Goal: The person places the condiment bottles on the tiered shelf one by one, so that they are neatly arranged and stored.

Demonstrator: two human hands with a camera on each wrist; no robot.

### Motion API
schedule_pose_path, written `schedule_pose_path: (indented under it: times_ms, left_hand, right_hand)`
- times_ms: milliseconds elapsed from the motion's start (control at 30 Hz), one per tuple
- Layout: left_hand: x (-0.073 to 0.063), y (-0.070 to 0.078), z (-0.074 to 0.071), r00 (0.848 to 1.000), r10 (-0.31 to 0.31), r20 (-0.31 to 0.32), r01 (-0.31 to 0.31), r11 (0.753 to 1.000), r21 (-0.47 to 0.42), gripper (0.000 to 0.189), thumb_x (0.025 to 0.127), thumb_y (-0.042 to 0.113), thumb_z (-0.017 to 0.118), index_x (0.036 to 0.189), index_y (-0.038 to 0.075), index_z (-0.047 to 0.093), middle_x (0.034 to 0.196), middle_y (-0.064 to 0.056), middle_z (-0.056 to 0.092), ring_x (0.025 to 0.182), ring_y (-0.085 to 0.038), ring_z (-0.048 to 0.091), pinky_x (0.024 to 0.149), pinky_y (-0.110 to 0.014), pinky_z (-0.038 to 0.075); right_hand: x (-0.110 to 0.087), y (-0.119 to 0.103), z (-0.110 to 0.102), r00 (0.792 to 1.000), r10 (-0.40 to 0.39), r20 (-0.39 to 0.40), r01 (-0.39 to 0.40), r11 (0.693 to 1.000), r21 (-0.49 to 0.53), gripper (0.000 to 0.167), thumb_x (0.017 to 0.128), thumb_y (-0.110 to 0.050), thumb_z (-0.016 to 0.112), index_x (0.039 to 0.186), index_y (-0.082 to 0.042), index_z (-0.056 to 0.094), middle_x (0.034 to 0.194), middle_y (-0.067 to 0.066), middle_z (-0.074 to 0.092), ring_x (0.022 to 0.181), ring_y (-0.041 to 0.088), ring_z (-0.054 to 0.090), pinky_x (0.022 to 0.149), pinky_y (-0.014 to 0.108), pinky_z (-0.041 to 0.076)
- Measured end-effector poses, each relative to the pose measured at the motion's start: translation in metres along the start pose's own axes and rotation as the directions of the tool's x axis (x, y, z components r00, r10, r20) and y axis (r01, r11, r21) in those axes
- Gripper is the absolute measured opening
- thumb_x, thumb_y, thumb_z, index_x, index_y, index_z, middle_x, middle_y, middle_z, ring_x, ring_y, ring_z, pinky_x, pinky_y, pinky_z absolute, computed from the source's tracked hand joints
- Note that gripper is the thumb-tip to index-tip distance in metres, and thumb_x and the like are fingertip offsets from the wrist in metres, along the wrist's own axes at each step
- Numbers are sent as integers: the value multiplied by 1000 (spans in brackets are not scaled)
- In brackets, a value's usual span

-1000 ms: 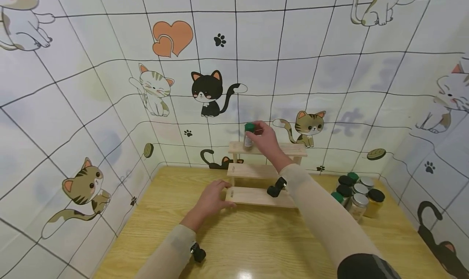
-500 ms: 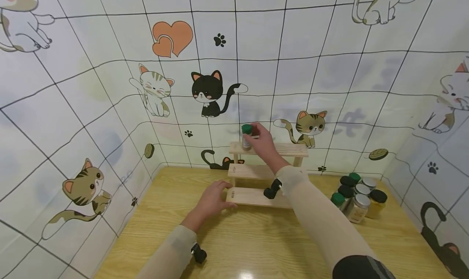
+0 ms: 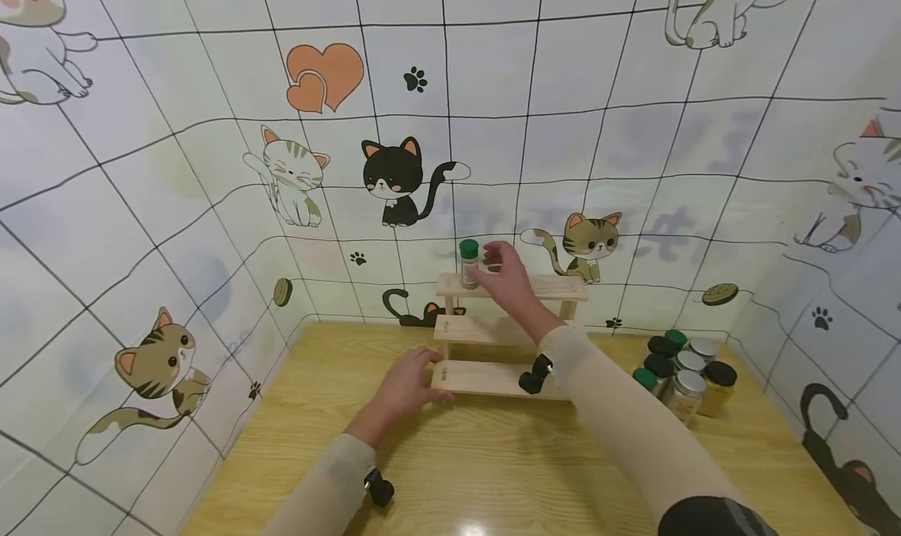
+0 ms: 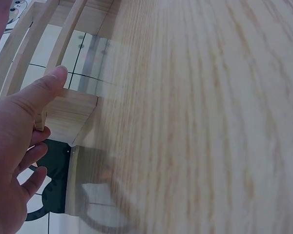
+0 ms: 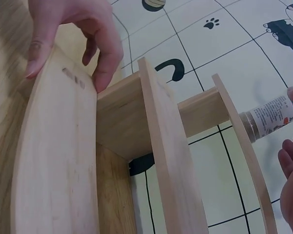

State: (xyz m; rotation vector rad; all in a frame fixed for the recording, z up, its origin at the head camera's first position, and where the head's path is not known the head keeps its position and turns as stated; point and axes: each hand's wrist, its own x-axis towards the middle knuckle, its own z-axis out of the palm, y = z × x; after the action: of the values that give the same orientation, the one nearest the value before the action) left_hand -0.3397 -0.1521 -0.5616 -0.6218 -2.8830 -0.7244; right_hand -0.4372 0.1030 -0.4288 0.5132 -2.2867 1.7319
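Our right hand (image 3: pixel 508 276) loosely spread and gripping nothing beside a green-capped jar (image 3: pixel 469 264), the jar upright near the left end of the wooden rack's (image 3: pixel 486 329) top tier, our left hand (image 3: pixel 403 385) holding the bottom tier's (image 3: pixel 486 377) left end.

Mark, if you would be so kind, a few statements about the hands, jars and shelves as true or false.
1. The jar nearest the right hand stands upright on the top shelf. True.
2. That jar has a black cap. False: its cap is green.
3. The left hand grips the bottom shelf. True.
4. Among the other jars, some have black lids. True.
5. Those jars stand on the middle shelf. False: they stand on the table.
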Motion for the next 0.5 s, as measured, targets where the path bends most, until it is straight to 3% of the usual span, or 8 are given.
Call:
schedule_pose_path:
  times_ms: [300,500]
  left_hand:
    - [-2,0,-1,1000,8,-6,-9,999,-44,80,83,54,96,145,13,67,146,-6,66,142,-34,58,119,-55,48]
    - [-2,1,0,1000,9,-10,-9,999,-38,80,83,54,96,145,13,67,145,-5,66,140,-33,59,118,-53,48]
  right_hand:
    - [-26,-11,-20,999,23,-33,-24,1000,-18,61,106,-22,79,152,3,49,149,24,52,137,41,54,118,54,46]
    - [-52,-12,-47,1000,8,2,-8,992,-125,56,105,-25,80,148,0,54,147,23,53,133,42,56,114,55,50]
